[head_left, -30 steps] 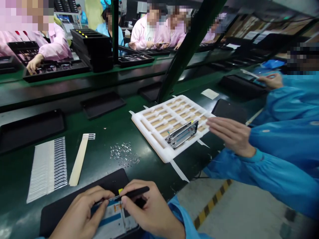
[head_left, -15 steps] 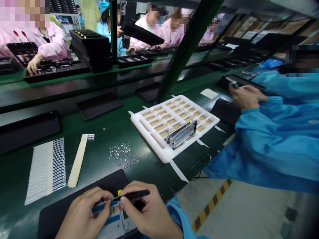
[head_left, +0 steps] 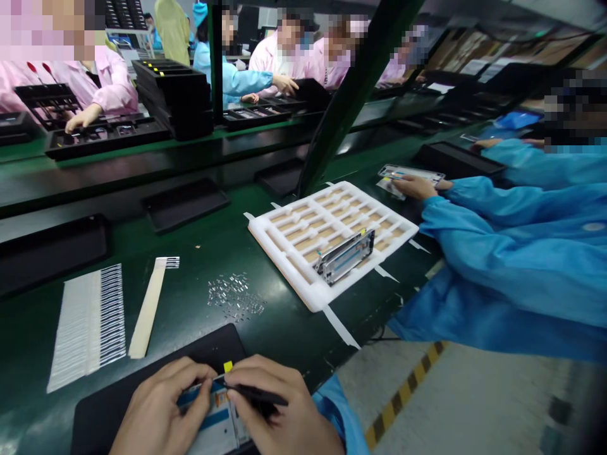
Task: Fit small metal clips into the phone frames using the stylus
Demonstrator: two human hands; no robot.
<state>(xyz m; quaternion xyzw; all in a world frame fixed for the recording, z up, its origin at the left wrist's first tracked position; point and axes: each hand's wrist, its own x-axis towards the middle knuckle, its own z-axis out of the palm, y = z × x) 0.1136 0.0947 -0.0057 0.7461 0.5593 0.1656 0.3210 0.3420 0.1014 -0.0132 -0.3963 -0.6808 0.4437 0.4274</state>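
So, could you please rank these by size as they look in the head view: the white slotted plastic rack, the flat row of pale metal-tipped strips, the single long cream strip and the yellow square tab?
1. White slotted rack
2. Row of pale strips
3. Single cream strip
4. Yellow tab

we look across a long green worktop (head_left: 284, 341), its surface catching pale, soft light. a slanted green post (head_left: 360, 82) and an upright green post (head_left: 217, 63) rise beyond it, and a dark overhead shelf (head_left: 545, 14) spans the upper right. below us on the right lies a grey floor (head_left: 441, 398) with a yellow-and-black stripe (head_left: 403, 398). the far right is blurred, but we seem to see brown shelving (head_left: 493, 50).
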